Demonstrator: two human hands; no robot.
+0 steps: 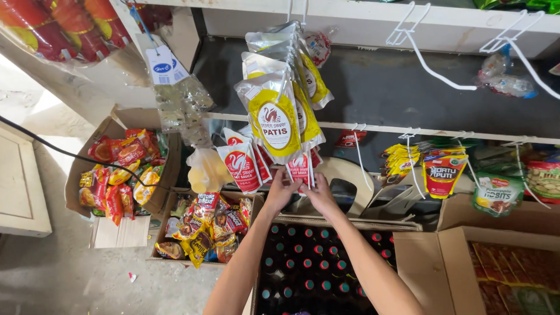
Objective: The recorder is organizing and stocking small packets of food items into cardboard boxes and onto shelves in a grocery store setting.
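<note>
We pinch a red-and-white sauce pouch with both our left hand and right hand, low on the hanging pouch row. It could tear off its peg hook or drop onto the crate of bottles.

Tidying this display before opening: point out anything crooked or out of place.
Mostly orderly. The small red packet lies loose on the white rail rather than on a hook. The snack packets are heaped unevenly, spilling over their box's edge. Both hands hold red-and-white pouches.
</note>
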